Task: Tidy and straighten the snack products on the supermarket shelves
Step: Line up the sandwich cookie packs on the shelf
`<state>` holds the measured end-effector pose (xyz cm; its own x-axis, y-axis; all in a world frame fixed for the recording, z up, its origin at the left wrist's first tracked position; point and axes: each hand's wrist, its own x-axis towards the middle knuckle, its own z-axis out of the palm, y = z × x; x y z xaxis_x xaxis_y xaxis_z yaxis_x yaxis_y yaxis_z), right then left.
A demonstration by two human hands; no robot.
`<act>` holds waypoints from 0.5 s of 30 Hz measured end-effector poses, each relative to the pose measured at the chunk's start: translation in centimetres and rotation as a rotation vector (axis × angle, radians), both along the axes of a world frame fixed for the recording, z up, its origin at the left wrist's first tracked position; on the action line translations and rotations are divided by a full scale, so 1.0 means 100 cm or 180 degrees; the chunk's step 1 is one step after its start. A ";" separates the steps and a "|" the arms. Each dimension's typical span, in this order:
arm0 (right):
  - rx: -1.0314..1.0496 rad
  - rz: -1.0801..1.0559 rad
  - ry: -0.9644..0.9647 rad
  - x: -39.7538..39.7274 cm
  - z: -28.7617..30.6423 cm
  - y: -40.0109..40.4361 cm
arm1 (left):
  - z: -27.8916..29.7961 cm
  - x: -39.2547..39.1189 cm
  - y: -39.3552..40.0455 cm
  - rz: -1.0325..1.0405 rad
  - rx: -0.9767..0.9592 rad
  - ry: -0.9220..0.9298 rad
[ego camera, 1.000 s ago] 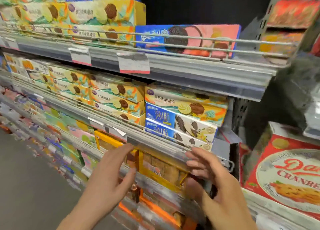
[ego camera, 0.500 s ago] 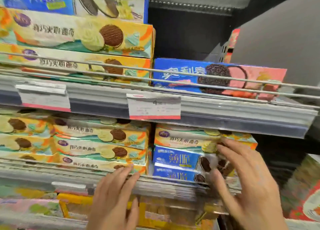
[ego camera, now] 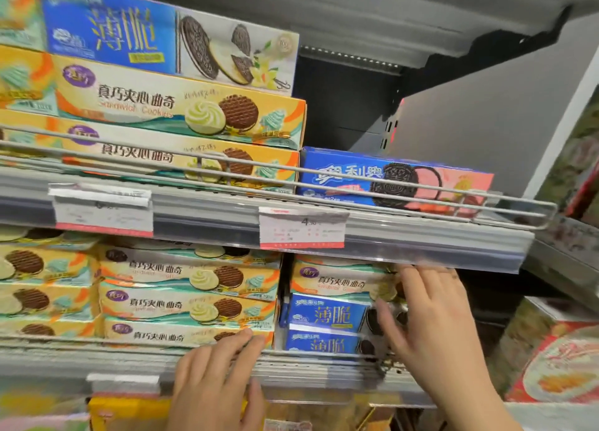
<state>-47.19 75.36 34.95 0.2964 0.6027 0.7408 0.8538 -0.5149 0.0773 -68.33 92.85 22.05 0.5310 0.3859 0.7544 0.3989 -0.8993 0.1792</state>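
The person stands at the right end of the snack bay with both hands raised to the middle shelf.

**Left hand.** The left hand [ego camera: 216, 378] lies flat on the front rail of the middle shelf [ego camera: 129, 354]. Its fingers are straight and relaxed; they grip nothing. The fingertips reach the lower front edge of the bottom yellow sandwich-cookie box [ego camera: 181, 333], at its right end. This placement probably serves to brace the body and to hold that stack in line with the rail.

**Right hand.** The right hand [ego camera: 431, 320] is spread over the right half of the end stack. Its fingers are extended, not curled, and press against the box faces. The thumb lies across the cookie picture on the upper blue thin-cookie box [ego camera: 324, 314]; the other fingers reach up over the yellow box on top of the stack [ego camera: 334, 283], just under the upper shelf's price strip [ego camera: 421, 245]. Whether any fingertip hooks behind a box end cannot be seen.

**Position of the work item.** The end stack consists of one yellow box on two blue boxes; the lower blue box [ego camera: 321, 344] sits below and to the left of the thumb. A narrow gap separates this stack from the yellow stack beside the left fingertips. A flat-handed contact suits pushing or squaring the stack as a unit, which appears to be the step in hand.

**Upper shelf.** A single blue-and-pink cookie box [ego camera: 389, 177] lies behind the wire guard [ego camera: 486, 203], above the right fingers and untouched.
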 end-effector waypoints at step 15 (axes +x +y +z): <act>-0.0527 0.0039 -0.0086 0.022 0.014 -0.009 | -0.002 0.012 -0.006 0.0427 0.0187 -0.0378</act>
